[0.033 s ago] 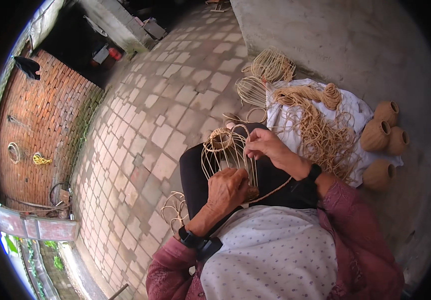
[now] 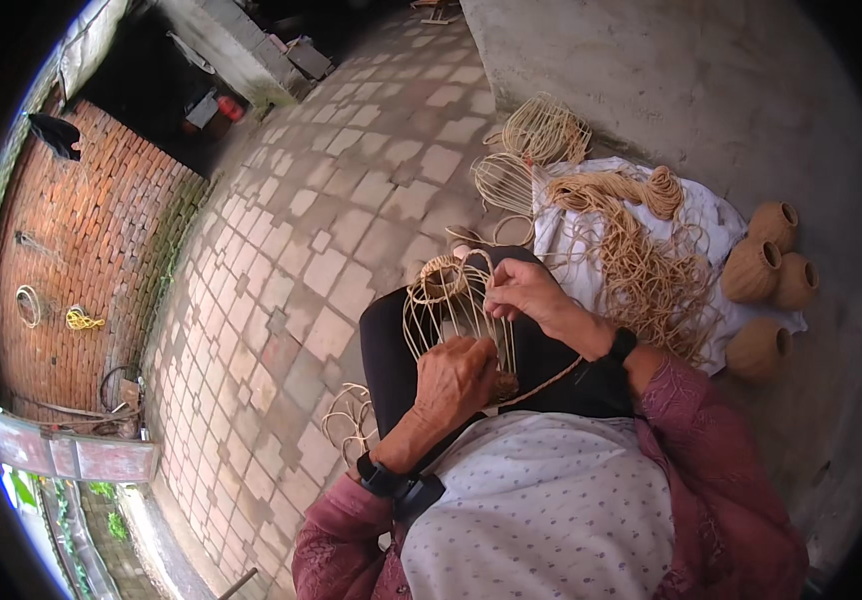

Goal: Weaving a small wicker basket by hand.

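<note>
An open cage-like frame (image 2: 439,308) of pale rods with a coiled ring at its top sits on my dark-trousered lap. My left hand (image 2: 456,375) is closed on its lower near side, fingertips mostly hidden. My right hand (image 2: 531,298) pinches at one of the upright strands on the frame's right side, thumb and index close together. A twisted tan cord (image 2: 553,378) runs from the frame's bottom toward my right wrist.
White cloth (image 2: 571,250) beside me holds tangled tan cord (image 2: 646,290); more open frames (image 2: 541,128) lie beyond it. Several woven pots (image 2: 749,270) sit at the right by a concrete wall (image 2: 651,70). Loose strands (image 2: 346,418) lie on paving (image 2: 321,270) at left; a brick wall stands farther left.
My right hand has shifted very slightly left along with the strand it pinches. My left hand stays where it was.
</note>
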The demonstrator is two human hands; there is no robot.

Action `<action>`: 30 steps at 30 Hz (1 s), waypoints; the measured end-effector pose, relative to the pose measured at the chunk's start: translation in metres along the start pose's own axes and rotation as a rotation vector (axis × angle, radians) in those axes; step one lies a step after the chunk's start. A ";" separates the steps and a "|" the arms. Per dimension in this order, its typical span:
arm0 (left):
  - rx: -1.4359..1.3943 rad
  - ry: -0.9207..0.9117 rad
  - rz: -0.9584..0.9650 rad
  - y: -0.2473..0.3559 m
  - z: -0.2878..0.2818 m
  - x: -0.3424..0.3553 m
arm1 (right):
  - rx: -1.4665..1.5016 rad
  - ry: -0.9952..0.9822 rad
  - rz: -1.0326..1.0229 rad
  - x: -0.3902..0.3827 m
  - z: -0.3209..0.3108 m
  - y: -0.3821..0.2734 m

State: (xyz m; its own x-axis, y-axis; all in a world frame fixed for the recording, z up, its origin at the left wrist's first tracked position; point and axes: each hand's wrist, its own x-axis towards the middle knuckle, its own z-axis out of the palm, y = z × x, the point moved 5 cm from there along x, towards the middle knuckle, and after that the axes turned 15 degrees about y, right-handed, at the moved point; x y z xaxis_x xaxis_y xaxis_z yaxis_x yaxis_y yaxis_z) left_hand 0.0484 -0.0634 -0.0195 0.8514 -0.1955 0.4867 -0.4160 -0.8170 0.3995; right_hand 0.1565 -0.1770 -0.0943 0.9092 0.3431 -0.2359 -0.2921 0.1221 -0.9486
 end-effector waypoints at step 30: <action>-0.034 0.057 -0.189 -0.009 -0.024 -0.022 | 0.162 0.137 0.281 -0.067 -0.070 0.025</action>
State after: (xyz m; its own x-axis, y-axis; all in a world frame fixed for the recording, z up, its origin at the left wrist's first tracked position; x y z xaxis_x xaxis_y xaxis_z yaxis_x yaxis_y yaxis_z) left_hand 0.0255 -0.0389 -0.0155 0.8966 -0.0085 0.4428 -0.2615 -0.8170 0.5139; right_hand 0.1096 -0.2623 -0.1169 0.8150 0.2574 -0.5191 -0.5695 0.1905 -0.7996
